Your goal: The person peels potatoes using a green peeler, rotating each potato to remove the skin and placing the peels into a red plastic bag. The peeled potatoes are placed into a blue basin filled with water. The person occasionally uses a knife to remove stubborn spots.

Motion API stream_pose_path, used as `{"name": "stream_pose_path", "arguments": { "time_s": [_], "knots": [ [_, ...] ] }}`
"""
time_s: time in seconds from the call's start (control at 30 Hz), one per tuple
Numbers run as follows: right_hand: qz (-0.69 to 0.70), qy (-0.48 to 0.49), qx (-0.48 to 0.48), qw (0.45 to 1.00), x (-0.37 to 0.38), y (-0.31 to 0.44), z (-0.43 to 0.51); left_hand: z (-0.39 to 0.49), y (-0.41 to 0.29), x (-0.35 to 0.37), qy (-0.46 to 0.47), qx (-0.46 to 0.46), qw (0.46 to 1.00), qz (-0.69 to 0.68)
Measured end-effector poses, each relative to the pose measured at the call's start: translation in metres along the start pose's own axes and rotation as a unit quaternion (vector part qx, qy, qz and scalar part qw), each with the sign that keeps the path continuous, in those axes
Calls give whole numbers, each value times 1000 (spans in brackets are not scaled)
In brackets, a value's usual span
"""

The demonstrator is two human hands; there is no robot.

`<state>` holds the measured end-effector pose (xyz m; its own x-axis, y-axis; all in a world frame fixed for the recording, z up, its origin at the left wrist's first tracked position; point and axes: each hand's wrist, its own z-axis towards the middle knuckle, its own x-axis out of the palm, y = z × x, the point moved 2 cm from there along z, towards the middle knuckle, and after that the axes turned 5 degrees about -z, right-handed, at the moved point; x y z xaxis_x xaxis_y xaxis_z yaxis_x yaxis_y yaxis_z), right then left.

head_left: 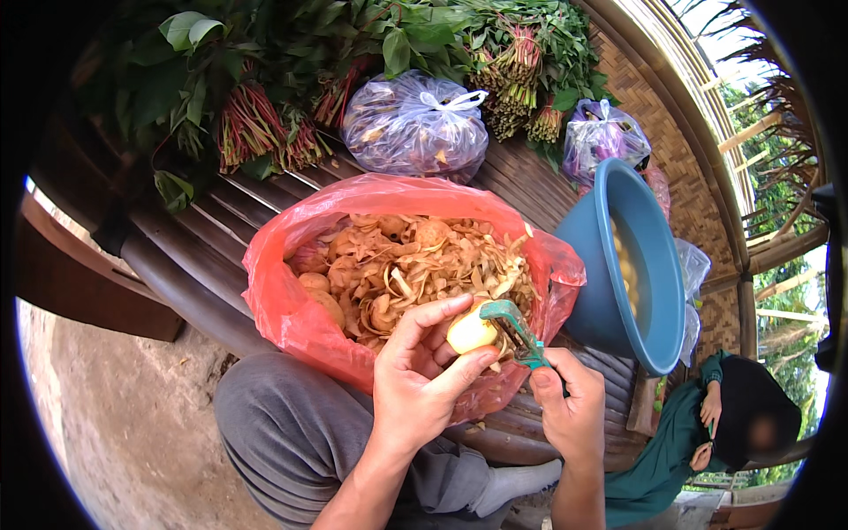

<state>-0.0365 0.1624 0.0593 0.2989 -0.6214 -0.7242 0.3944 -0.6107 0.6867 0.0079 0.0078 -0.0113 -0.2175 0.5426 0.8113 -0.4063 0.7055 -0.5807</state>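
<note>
My left hand (424, 384) holds a mostly peeled, pale yellow potato (469, 332) between thumb and fingers, above the near edge of a red plastic bag (298, 344). In my right hand (571, 397) is the handle of a green vegetable peeler (513, 324), its head against the potato's upper right side. A strip of peel hangs below the peeler. Inside the bag lies a heap of potato peels (424, 265), with several unpeeled potatoes (324, 305) at its left and top. The bag stands on a bamboo-slat platform (523, 179).
Right of the bag a blue plastic basin (606, 265) holds water and pale potatoes. Behind are tied clear plastic bags (417, 126) and bundles of leafy greens with reddish stems (252, 126). A person in green (669, 444) sits at the lower right. A woven bamboo wall (649, 86) borders the platform.
</note>
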Motion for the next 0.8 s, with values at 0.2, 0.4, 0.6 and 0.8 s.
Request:
{"name": "stream_pose_path", "arguments": {
  "time_s": [0.2, 0.4, 0.6, 0.8],
  "knots": [
    [-15, 18, 0, 1000, -7, 5, 2, -1, 4, -2, 8, 81, 990, 112],
    [-61, -19, -11, 998, -2, 10, 4, -1, 3, -6, 14, 122, 974, 192],
    [-126, -66, 22, 990, 17, -10, 24, 0, 1, -2, 36, 131, 986, 100],
    [98, -66, 101, 988, 18, -20, -4, 1, -2, 2, 17, -7, 1000, 10]
  ]
}}
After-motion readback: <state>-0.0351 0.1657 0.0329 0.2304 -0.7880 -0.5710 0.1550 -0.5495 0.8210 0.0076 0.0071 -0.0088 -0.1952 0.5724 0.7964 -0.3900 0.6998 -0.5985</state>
